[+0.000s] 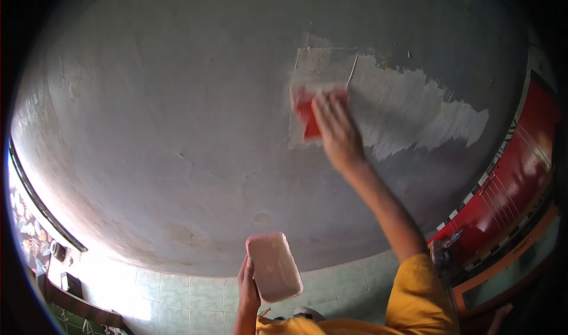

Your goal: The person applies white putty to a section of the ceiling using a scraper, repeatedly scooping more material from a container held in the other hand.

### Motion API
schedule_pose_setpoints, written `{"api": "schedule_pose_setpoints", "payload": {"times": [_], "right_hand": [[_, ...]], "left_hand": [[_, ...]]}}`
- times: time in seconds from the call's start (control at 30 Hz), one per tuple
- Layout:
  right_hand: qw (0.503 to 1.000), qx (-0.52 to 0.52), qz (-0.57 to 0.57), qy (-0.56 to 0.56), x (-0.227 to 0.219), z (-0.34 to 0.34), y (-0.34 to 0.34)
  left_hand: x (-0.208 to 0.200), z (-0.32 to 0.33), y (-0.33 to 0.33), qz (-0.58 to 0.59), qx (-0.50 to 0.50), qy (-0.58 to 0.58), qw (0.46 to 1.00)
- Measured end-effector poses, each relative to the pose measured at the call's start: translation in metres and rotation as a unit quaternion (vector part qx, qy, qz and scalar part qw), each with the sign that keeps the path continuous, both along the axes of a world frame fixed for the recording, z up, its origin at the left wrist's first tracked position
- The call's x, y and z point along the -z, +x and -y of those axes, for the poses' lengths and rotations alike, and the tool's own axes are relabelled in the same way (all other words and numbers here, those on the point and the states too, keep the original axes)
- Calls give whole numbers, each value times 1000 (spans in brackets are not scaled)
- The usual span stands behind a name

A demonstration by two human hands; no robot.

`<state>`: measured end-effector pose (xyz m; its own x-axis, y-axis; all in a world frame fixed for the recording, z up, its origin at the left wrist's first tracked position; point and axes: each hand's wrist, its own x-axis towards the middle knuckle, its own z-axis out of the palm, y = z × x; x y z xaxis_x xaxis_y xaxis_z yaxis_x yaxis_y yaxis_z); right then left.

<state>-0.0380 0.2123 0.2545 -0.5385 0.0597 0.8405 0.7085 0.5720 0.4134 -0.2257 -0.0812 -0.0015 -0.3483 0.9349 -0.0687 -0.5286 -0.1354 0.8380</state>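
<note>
Fingers of the right hand point(337, 127) curl over a red flat-bladed spreader point(310, 119), gripping it; blurred, and I can't see the thumb from my end. Spreader sits under and left of those fingers, at the left end of my landmark, the pale ragged-edged patch point(402, 110) on the grey wall point(177, 92). Left hand point(247, 285) clasps a pinkish rectangular tray point(260, 236), below-left of the patch.

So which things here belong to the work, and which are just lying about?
In use:
- red spreader, in the right hand
- pinkish tub, in the left hand
- grey wall with its pale patch

Just around:
- dark boxy object, lower left
- glossy red panel, right
- orange-framed cabinet, lower right
</note>
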Motion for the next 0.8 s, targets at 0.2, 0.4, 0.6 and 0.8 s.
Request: {"api": "schedule_pose_setpoints", "payload": {"times": [0.2,0.4,0.6,0.8], "right_hand": [[994,-78,-10,-73,8,38,-1],[994,27,-33,97,-129,20,-15],[997,72,36,-19,42,36,-34],[993,-90,-48,-51,-55,53,-8]], "left_hand": [[18,3,-19,26,-3,-6,1000],[13,-3,-18,45,9,-18,999],[12,2,-24,16,-16,-22,999],[20,5,-32,28,-14,-16,999]]}}
